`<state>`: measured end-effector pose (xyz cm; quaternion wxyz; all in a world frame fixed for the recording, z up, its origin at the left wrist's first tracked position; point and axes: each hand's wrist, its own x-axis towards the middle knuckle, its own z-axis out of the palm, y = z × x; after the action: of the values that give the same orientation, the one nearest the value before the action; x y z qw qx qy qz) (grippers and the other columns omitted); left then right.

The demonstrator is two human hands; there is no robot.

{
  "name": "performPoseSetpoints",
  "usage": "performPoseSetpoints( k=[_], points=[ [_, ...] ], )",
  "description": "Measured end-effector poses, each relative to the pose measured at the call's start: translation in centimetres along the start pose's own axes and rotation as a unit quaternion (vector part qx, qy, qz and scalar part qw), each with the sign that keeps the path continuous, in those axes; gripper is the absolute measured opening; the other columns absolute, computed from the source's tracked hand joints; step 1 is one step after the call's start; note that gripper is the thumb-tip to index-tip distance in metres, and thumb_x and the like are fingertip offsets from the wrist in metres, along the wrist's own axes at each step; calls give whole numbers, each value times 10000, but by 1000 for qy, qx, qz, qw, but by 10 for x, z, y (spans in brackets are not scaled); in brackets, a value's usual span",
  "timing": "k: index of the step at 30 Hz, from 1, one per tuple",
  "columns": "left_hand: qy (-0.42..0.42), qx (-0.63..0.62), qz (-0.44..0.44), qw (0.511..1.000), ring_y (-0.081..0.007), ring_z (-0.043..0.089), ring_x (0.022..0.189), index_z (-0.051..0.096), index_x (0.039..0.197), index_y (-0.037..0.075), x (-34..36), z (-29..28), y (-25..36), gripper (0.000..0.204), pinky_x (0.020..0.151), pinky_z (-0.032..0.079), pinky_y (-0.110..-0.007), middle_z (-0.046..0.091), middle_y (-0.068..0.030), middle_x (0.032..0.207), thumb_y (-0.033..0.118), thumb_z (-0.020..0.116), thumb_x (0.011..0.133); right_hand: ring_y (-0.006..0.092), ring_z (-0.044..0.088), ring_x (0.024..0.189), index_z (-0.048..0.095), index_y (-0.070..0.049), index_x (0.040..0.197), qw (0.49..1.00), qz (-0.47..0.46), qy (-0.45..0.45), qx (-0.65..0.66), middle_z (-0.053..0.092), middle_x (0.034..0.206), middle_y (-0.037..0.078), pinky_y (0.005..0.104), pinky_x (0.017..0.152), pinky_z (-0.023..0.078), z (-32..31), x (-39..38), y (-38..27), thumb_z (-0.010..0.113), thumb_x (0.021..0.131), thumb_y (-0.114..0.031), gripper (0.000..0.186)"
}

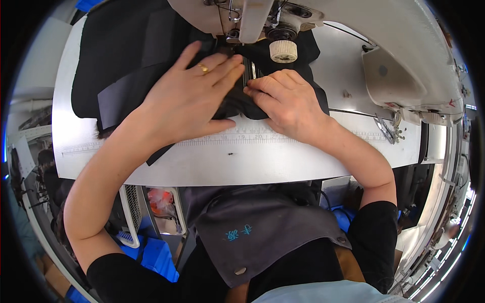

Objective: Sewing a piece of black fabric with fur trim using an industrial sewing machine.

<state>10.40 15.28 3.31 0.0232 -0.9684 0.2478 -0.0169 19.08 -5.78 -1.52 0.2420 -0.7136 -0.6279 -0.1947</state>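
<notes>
Both hands rest on a piece of black fabric [126, 55] that lies across the far part of the pale grey desk [262, 154], spreading from its far left corner to under the head of a white sewing machine [353, 30]. The left hand [189, 98] lies flat and open on the cloth, fingers spread wide and pointing toward the needle area, a gold ring [202, 68] on one finger; it presses rather than grips. The right hand [285, 101] sits just beside it, fingers curled down onto a folded edge of the fabric, pinning it against the desk close to the presser foot [251, 68]. The fingertips of the two hands nearly meet. A printed ruler strip [242, 137] runs along the desk just nearer than the hands. A cream knob [283, 50] sits on the machine head above the right hand.
</notes>
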Motion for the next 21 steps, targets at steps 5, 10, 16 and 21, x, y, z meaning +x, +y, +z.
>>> performPoseSetpoints(
  k=[5, 10, 16, 21],
  points=[
    [36, -14, -38, 999, -221, 412, 1333, 498, 1371, 54, -18, 6, 2, 775, 1135, 266, -513, 494, -46, 1424, 390, 754, 721, 179, 549, 794, 691, -38, 851, 1000, 4, 1, 4, 582, 876, 23, 311, 719, 447, -1, 0, 0, 680, 690, -68, 164],
    [77, -49, -50, 995, -233, 409, 1339, 514, 1363, 68, -19, 18, 2, 777, 1128, 245, -520, 477, -21, 1449, 315, 777, 675, 191, 560, 805, 690, -42, 872, 999, 19, -16, 21, 590, 890, 28, 316, 731, 458, -5, 1, 1, 700, 685, -93, 195],
    [83, -64, -51, 993, -241, 415, 1331, 531, 1342, 53, -20, 21, 1, 752, 1130, 231, -505, 480, -27, 1448, 327, 770, 684, 244, 598, 787, 687, -49, 935, 974, 149, -3, 172, 606, 922, 64, 349, 685, 494, -10, 11, 6, 679, 837, -163, 150],
    [106, -60, -36, 992, -259, 426, 1314, 571, 1277, 12, -19, 24, 1, 702, 1123, 236, -499, 486, -61, 1430, 348, 766, 693, 263, 630, 725, 604, -94, 1219, 984, 171, -53, 2, 533, 860, 70, 365, 563, 509, 8, 24, 1, 632, 907, -171, 323]
  ],
)
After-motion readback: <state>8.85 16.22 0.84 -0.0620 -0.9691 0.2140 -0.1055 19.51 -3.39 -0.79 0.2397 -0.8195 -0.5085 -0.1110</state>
